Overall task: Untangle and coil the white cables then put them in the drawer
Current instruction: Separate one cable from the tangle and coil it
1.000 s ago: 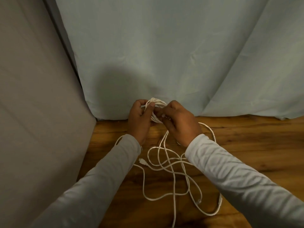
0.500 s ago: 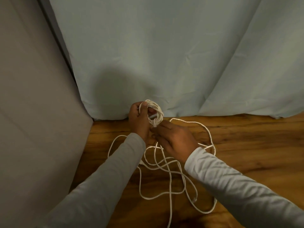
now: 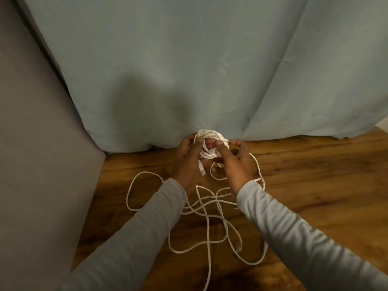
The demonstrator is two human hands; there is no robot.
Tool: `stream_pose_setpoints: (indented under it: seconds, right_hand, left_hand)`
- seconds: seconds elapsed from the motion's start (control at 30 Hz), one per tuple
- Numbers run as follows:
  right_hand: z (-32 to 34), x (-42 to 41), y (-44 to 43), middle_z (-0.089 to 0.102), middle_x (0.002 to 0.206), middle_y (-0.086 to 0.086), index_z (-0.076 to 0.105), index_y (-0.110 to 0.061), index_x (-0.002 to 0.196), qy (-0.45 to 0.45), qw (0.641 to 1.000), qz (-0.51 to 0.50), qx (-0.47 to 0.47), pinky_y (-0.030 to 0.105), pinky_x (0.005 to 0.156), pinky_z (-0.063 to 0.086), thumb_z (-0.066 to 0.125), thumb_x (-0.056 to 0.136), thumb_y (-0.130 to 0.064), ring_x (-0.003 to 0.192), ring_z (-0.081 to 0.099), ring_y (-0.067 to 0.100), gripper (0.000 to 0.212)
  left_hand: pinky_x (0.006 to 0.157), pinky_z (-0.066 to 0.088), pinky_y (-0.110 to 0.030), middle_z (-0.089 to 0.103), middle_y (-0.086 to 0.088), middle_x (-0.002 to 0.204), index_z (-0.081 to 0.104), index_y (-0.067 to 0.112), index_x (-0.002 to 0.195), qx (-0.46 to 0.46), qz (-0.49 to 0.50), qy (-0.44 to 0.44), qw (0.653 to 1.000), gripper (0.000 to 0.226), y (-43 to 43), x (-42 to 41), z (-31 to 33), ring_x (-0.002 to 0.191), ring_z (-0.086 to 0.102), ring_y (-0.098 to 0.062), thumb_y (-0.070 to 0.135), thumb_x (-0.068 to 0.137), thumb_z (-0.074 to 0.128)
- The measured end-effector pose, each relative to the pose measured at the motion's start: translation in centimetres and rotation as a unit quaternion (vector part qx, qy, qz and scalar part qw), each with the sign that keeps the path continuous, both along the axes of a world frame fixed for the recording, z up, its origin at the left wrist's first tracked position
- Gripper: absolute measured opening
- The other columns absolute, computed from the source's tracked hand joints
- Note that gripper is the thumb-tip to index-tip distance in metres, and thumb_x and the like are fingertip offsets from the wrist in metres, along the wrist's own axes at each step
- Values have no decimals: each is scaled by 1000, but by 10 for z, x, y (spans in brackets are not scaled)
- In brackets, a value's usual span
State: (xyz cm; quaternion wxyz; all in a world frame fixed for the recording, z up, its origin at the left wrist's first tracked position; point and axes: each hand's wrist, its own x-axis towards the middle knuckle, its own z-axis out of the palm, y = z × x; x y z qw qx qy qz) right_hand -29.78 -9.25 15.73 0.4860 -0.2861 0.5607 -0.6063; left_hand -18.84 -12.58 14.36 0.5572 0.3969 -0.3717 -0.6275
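A small coil of white cable (image 3: 210, 136) is held up above the wooden floor, close to the curtain's hem. My left hand (image 3: 186, 162) grips the coil's left side, and a clear plug (image 3: 202, 169) hangs down beside its palm. My right hand (image 3: 235, 164) pinches the coil's right side with thumb and fingers. The loose white cables (image 3: 207, 219) trail from the coil in tangled loops on the floor between and below my forearms. No drawer is in view.
A pale blue curtain (image 3: 210, 70) hangs across the back, reaching the wooden floor (image 3: 315, 185). A grey panel (image 3: 37, 164) stands along the left. One cable loop (image 3: 134, 185) lies out to the left near that panel.
My right hand has risen from the floor loops back up to the coil's right side. The coil has grown slightly and the loose loops have shifted on the floor.
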Motion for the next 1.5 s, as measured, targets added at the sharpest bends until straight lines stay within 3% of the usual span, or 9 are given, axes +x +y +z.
stream_pose_setpoints:
  seconds: [0.1,0.27,0.43,0.67,0.83,1.03,1.27,1.4,1.5]
  right_hand:
    - [-4,-16,0,66,117,18,53,-22,120,-24,999,0,22,41,69,61,71,90,-29,100,71,37,36]
    - [-12,-36,1,72,110,12,51,-21,125,-35,998,37,35,49,79,62,76,86,-30,89,75,27,48]
    - [-17,-63,-7,74,107,11,51,-21,124,-57,996,34,63,33,67,62,79,82,-25,81,70,20,50]
    - [-45,-117,-18,74,107,15,49,-16,126,-76,992,9,100,32,62,59,73,86,-16,85,75,29,47]
    - [-70,-161,-24,76,102,11,52,-17,124,-54,989,4,137,29,58,57,72,88,-24,77,74,21,42]
    - [-91,-207,-32,73,109,13,55,-17,123,-41,985,-19,166,40,71,61,73,88,-20,95,73,32,40]
    - [-104,-246,-29,71,107,15,57,-10,122,-64,980,-61,180,35,65,59,66,89,-5,87,70,27,34]
    - [-107,-263,-33,71,98,12,59,-13,111,-66,977,-88,183,29,56,55,66,89,-6,79,68,23,24]
    - [-109,-274,-37,72,94,8,60,-20,100,-75,977,-100,173,28,57,51,67,88,-9,76,68,21,18]
  left_hand:
    - [93,57,-42,74,-11,117,59,11,129,2,-12,-13,1000,29,1,-12,-7,108,72,-27,22,103,53]
    - [95,57,-43,72,-12,121,58,12,131,3,-29,-39,999,30,-3,-28,-11,110,71,-28,24,103,53]
    - [96,56,-44,71,-12,123,59,13,131,26,-58,-43,997,31,-9,-50,-22,112,70,-29,24,102,55]
    - [97,56,-47,73,-13,118,62,11,123,81,-83,-81,990,23,-18,-97,-52,109,71,-29,19,103,52]
    - [93,58,-45,74,-10,118,63,15,124,116,-101,-105,983,25,-27,-137,-75,107,72,-27,22,102,54]
    - [98,55,-50,74,-12,116,63,14,125,167,-114,-110,973,27,-39,-182,-99,110,70,-30,21,100,59]
    - [85,59,-34,74,-12,115,60,7,127,177,-150,-135,963,27,-46,-224,-112,107,71,-25,13,102,53]
    - [95,57,-42,75,-10,114,62,11,123,166,-171,-156,959,24,-49,-236,-112,106,72,-23,11,101,53]
    - [90,60,-42,73,-13,117,61,8,124,150,-184,-155,959,25,-52,-243,-108,107,72,-25,9,100,55]
